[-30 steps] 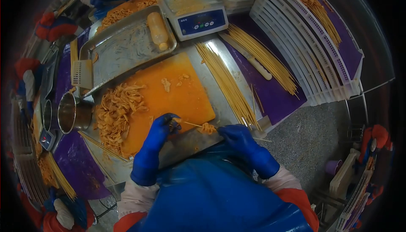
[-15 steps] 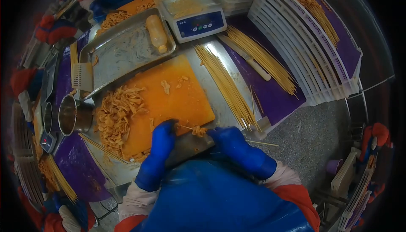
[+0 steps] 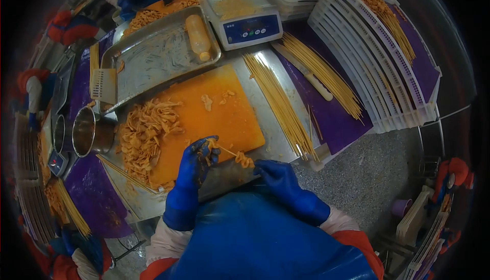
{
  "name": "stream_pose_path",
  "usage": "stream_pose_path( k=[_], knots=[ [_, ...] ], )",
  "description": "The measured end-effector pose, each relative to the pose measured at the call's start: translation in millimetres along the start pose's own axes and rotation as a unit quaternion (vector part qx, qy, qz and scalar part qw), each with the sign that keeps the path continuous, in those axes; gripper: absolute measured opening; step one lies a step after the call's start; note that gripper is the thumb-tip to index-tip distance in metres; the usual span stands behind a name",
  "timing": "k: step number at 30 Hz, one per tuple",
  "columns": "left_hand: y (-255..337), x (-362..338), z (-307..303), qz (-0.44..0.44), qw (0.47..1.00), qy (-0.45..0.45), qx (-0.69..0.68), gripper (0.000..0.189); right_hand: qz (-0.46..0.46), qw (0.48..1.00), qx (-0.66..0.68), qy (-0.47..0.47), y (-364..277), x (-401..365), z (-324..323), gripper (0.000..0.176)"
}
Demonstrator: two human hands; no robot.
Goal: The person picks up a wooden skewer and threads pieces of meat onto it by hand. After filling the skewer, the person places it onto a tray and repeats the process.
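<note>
Evidently threading: right hand, grip closed on skewer butt; left hand, grip pinched meat strip at tip. Next move likely called for sliding strip down.

Food-processing workshop, orange plastic cutting board, blue-faced digital scale at twelve o'clock, stacked white slotted plastic crates at two o'clock.
</note>
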State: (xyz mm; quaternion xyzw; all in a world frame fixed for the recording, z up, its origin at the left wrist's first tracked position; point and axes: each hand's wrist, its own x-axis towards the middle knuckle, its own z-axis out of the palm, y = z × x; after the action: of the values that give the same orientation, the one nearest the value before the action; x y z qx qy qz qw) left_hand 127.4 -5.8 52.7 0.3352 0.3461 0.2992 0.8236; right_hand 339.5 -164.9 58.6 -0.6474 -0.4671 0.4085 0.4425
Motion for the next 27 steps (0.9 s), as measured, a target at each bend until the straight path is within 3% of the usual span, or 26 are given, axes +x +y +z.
stream_pose_path(
  k=[4,7,13,16,19,22,24,26,27],
  knots=[
    [1.7,7.7,-19.0,-0.088,0.977,-0.060,0.185,0.027,-0.049,0.998,-0.027,-0.010,15.6,-1.4,-7.9,0.028],
    [10.6,11.1,-23.3,-0.057,0.961,-0.036,0.268,0.019,-0.076,0.993,-0.084,-0.017,20.4,-0.1,-17.1,0.027],
    [-8.6,13.8,-32.3,-0.012,0.973,0.029,0.230,0.016,-0.124,0.961,-0.244,-0.049,23.1,2.9,-26.5,0.029],
    [-18.3,12.5,-32.6,0.057,0.941,0.035,0.331,0.018,-0.128,0.949,-0.285,-0.027,14.4,1.4,-23.9,0.030],
    [-30.5,9.7,-21.6,0.270,0.814,0.114,0.501,0.019,-0.111,0.965,-0.237,0.025,11.9,1.1,-4.6,0.030],
    [-40.2,3.9,-11.2,0.189,0.912,0.111,0.347,0.017,-0.082,0.991,-0.099,0.044,11.3,0.0,2.3,0.029],
    [-23.1,5.7,-25.4,0.058,0.978,0.057,0.194,0.019,-0.089,0.994,-0.042,0.036,16.9,0.0,3.3,0.029],
    [-11.8,6.4,-37.5,-0.042,0.998,0.020,0.044,0.020,-0.130,0.990,-0.045,0.023,33.5,-2.1,-6.0,0.028],
    [-3.9,7.7,-37.5,-0.058,0.994,0.021,0.095,0.018,-0.160,0.981,-0.105,-0.003,33.7,0.4,-13.2,0.028]
  ],
)
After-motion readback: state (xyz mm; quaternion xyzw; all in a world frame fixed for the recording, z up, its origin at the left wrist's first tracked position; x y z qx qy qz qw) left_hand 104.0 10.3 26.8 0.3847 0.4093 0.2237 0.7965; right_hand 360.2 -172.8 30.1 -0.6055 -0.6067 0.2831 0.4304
